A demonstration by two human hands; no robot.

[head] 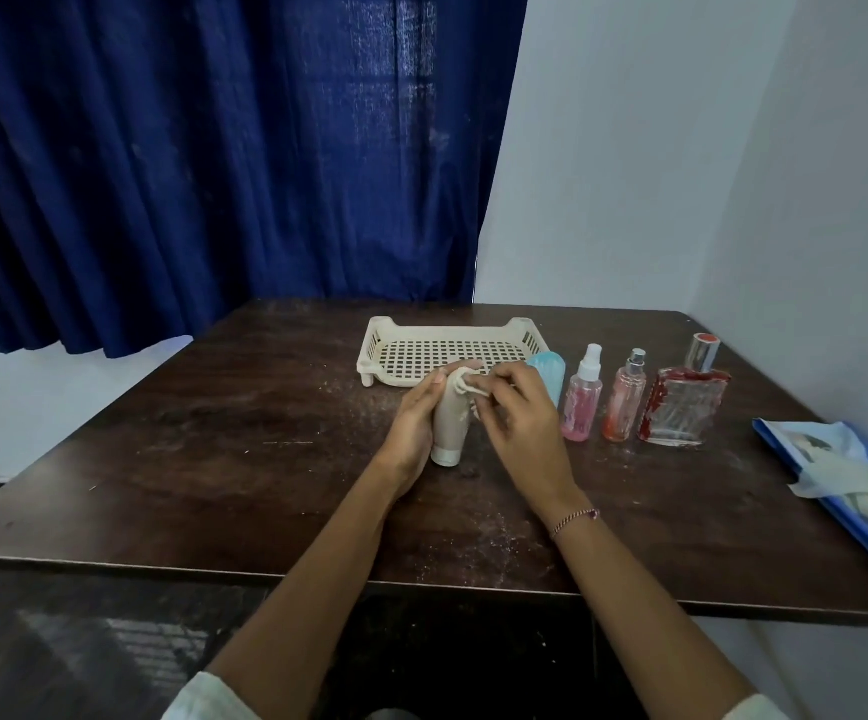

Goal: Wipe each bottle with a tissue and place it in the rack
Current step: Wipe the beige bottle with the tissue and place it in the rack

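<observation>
A: Left hand (411, 423)?
B: Grip clamped around a beige tube bottle (450, 428), cap down on the counter (213, 449), mid-counter.
A: Right hand (520, 423)?
B: Fingers pinched together on a white tissue (468, 389), pressed at the tube's top.
A: Rack (447, 350)?
B: Cream, empty, toward the far edge, just behind the hands.
A: Others?
B: Blue bottle (546, 374), two pink spray bottles (582, 402), red-clear perfume bottle (684, 402), lined toward the right edge.

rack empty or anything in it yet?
Empty. The rack shows only its bare perforated floor. The left hand holds the tube in front of it while the right hand rubs it with the tissue.
</observation>
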